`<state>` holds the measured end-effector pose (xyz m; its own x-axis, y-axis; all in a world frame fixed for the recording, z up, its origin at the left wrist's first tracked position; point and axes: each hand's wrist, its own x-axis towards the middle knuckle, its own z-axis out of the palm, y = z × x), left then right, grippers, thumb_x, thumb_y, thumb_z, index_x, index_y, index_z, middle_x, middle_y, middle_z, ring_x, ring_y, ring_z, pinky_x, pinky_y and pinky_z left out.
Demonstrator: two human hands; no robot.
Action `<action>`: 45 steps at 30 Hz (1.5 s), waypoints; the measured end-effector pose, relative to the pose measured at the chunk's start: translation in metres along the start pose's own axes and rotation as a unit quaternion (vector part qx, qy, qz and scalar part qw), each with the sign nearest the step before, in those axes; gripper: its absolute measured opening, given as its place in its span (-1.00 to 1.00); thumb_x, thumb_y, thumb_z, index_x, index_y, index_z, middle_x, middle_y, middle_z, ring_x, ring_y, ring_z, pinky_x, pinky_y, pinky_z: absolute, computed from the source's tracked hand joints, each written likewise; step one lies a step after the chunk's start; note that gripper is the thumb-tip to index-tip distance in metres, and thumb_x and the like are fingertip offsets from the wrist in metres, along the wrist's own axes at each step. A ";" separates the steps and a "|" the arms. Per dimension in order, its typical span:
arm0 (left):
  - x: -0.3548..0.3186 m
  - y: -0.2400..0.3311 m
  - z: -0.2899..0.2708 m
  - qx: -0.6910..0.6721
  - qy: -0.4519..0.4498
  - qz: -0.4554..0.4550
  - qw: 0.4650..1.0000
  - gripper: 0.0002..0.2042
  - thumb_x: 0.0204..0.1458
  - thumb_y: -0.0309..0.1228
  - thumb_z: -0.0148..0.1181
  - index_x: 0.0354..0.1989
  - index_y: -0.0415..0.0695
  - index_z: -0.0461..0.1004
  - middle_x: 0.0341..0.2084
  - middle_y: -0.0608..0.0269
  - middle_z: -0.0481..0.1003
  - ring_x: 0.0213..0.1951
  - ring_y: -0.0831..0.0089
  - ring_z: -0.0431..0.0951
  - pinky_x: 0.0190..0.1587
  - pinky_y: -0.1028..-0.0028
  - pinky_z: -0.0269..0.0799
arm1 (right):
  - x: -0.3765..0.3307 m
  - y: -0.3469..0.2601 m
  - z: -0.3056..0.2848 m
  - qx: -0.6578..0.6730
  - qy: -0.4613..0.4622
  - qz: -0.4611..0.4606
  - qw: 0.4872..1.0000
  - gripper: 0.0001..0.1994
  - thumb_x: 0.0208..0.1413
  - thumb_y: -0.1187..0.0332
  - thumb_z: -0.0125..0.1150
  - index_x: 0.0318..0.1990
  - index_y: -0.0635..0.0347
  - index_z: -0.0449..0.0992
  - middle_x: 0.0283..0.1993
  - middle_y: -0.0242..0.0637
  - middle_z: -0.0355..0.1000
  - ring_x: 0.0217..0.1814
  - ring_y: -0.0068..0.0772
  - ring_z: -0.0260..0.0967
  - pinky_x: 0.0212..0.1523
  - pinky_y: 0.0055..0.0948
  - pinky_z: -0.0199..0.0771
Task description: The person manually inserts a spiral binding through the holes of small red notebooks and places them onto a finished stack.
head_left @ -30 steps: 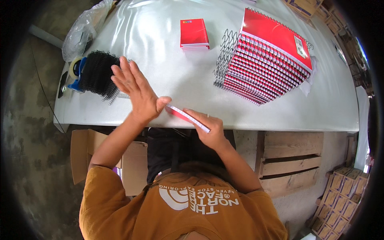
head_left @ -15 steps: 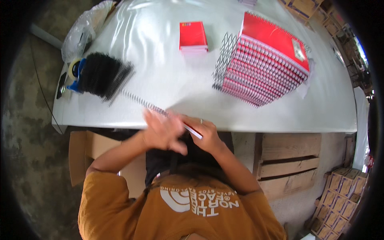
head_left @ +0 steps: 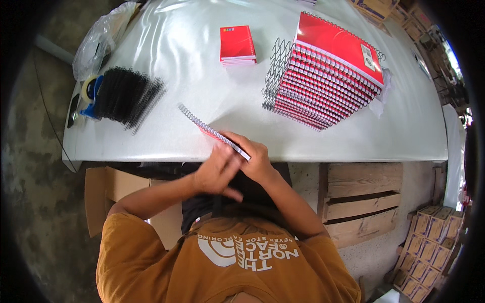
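Note:
A thin red notebook (head_left: 211,132) is held at the table's near edge, its spine edge turned up. My right hand (head_left: 255,157) grips it at its near right end. A spiral wire (head_left: 191,115) runs along the notebook's hole edge, and its loose end sticks out past the far left corner. My left hand (head_left: 219,171) lies against the notebook's near side, thumb stretched away and fingers extended; the fingertips are slightly blurred. A bundle of black spiral coils (head_left: 126,98) lies on the left of the table.
A tall pile of spiral-bound red notebooks (head_left: 333,76) stands at right, and a small stack of red notebooks (head_left: 237,45) lies mid-table. Tape in a blue dispenser (head_left: 91,96) and a plastic bag (head_left: 98,43) sit left. Below are a cardboard box (head_left: 98,197) and a wooden pallet (head_left: 361,194).
The spiral wire has gone from mostly outside the notebook to lying along its edge, with only a short end protruding. My left hand has moved down and right along the notebook.

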<state>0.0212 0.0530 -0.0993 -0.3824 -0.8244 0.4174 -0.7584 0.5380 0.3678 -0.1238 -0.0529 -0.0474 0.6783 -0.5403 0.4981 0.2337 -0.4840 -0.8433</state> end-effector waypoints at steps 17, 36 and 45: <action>0.103 0.025 -0.085 0.082 0.034 -0.087 0.992 -0.71 -0.29 -0.41 0.37 -0.29 -0.02 0.53 -0.29 0.45 0.50 -0.20 0.46 0.45 -0.07 0.35 0.08 | 0.007 0.012 -0.007 0.098 0.050 0.141 0.984 -0.71 -0.12 0.55 0.20 -0.15 0.26 0.48 -0.26 -0.08 0.50 -0.25 -0.19 0.50 -0.24 -0.41 0.46; 0.167 0.047 -0.170 0.048 0.150 -0.102 0.982 -0.26 -0.37 -0.26 0.47 0.08 -0.14 0.28 -0.07 0.15 0.38 -0.03 0.33 0.40 0.05 0.27 0.21 | 0.018 -0.070 -0.080 -0.057 0.177 -0.084 0.979 -0.70 0.12 0.47 0.01 0.00 0.34 0.21 -0.03 -0.11 0.28 -0.01 -0.29 0.26 0.04 -0.37 0.21; 0.279 0.060 -0.159 -0.085 0.519 0.132 0.840 -0.54 -0.14 -0.55 0.33 -0.01 -0.28 0.35 -0.13 0.10 0.40 -0.04 0.38 0.39 -0.05 0.44 0.35 | 0.087 -0.120 -0.173 -0.002 0.347 -0.306 0.887 -0.81 0.11 0.53 0.07 -0.12 0.39 0.40 -0.19 -0.27 0.45 -0.13 -0.53 0.35 -0.04 -0.56 0.31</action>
<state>-0.0472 -0.1165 0.1713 0.2080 -0.1228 0.9704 -0.5987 0.7686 0.2255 -0.2132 -0.1614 0.1321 -0.1660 -0.4688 0.8676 0.4065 -0.8341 -0.3729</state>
